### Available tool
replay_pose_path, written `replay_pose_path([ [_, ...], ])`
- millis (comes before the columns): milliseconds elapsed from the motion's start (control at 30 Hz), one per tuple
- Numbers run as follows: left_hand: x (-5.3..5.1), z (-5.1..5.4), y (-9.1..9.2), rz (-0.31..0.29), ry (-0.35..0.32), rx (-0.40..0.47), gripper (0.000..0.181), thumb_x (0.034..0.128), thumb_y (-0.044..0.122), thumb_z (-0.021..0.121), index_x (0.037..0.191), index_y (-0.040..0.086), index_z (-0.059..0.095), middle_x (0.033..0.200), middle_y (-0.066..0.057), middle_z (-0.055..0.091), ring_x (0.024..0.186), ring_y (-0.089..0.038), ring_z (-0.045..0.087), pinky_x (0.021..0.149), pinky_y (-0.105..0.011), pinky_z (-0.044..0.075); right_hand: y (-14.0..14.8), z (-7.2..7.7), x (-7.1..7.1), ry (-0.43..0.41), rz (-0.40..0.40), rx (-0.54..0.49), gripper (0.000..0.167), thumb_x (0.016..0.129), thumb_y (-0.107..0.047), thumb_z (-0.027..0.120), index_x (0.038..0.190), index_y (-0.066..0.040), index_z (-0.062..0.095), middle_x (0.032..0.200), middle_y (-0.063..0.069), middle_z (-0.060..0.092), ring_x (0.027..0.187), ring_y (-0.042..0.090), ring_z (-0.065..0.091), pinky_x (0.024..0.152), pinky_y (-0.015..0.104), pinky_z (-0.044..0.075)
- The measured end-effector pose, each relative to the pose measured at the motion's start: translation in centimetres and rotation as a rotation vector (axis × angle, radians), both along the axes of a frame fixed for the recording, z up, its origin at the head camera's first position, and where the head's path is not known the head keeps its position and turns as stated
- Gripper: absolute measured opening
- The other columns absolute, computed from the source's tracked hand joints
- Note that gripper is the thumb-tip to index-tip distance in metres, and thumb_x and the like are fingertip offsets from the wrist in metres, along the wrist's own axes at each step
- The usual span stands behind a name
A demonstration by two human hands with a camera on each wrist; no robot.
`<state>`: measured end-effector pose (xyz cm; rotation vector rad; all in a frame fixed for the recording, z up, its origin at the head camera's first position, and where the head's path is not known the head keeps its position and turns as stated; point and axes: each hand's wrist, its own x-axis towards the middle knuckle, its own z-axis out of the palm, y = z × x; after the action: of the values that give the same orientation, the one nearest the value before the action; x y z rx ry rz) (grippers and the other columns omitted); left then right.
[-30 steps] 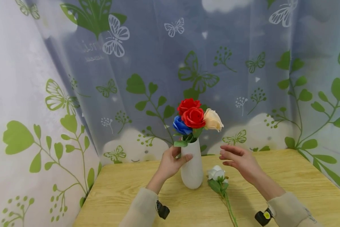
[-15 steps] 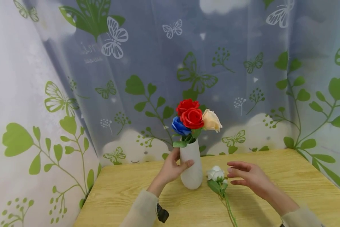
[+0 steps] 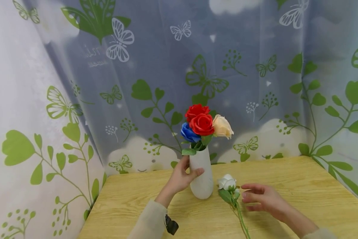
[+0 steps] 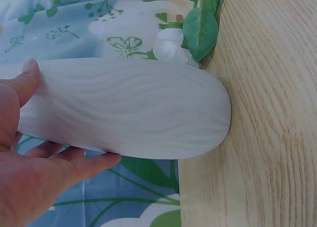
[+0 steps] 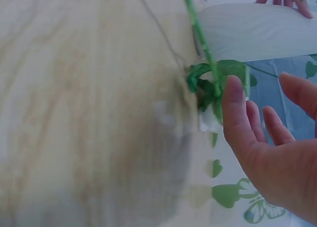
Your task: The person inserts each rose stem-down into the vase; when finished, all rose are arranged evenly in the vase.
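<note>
A white vase (image 3: pixel 201 176) stands upright on the table, its surface showing wavy ridges in the left wrist view. My left hand (image 3: pixel 180 176) grips its side, thumb across the front and fingers round the back. Two red roses (image 3: pixel 202 124), a blue rose (image 3: pixel 190 132) and a cream rose (image 3: pixel 222 126) stand in the vase. To its right lies a white rose (image 3: pixel 226 182) with green leaves, its stem pointing toward me. Just right of this rose is my right hand (image 3: pixel 264 200), fingers parted and slightly bent, holding nothing.
The wooden table (image 3: pixel 131 199) runs back to a curtain (image 3: pixel 155 49) printed with butterflies and leaves. A black strap device (image 3: pixel 171 225) sits at the left wrist.
My right hand has come down from above and right of the white rose to beside its leaves. The left hand keeps its grip on the vase.
</note>
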<state>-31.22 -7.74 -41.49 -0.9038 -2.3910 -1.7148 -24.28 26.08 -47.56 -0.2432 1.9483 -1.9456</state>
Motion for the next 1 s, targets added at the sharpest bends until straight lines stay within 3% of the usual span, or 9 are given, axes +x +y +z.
replay_pose_path([
  [167, 0.1, 0.0, -0.1, -0.003, -0.009, -0.002, 0.072, 0.1001, 0.016, 0.075, 0.162, 0.017, 0.039, 0.158, -0.009, 0.052, 0.145, -0.031, 0.053, 0.123, -0.053, 0.041, 0.1, -1.2, 0.0, -0.027, 0.047, -0.012, 0.052, 0.107, -0.015, 0.064, 0.149, 0.011, 0.049, 0.118, 0.0, 0.072, 0.107, 0.019, 0.072, 0.09, 0.044, 0.065],
  [367, 0.0, 0.0, -0.1, -0.003, -0.015, -0.001, 0.069, 0.1005, 0.016, 0.074, 0.161, 0.017, 0.041, 0.156, -0.009, 0.053, 0.144, -0.031, 0.054, 0.123, -0.053, 0.041, 0.0, -2.4, 0.1, -0.036, 0.113, -0.029, 0.064, 0.104, -0.01, 0.066, 0.151, 0.02, 0.034, 0.116, 0.005, 0.073, 0.104, 0.02, 0.072, 0.088, 0.045, 0.065],
  [633, 0.2, 0.0, -0.2, 0.0, -0.026, -0.01, 0.068, 0.1005, 0.018, 0.075, 0.161, 0.016, 0.042, 0.156, -0.009, 0.054, 0.144, -0.031, 0.053, 0.123, -0.052, 0.041, -0.7, -3.5, 0.5, -0.099, 0.103, 0.013, 0.067, 0.102, -0.012, 0.068, 0.15, 0.021, 0.035, 0.111, 0.01, 0.072, 0.094, 0.021, 0.074, 0.08, 0.04, 0.067],
  [1000, 0.1, 0.0, -0.1, 0.009, -0.023, -0.009, 0.067, 0.0998, 0.019, 0.076, 0.159, 0.016, 0.044, 0.154, -0.009, 0.055, 0.144, -0.031, 0.054, 0.123, -0.053, 0.042, -1.5, -3.8, 0.6, -0.144, 0.173, 0.001, 0.078, 0.102, -0.011, 0.068, 0.152, 0.026, 0.021, 0.107, 0.013, 0.079, 0.09, 0.021, 0.079, 0.075, 0.032, 0.066],
])
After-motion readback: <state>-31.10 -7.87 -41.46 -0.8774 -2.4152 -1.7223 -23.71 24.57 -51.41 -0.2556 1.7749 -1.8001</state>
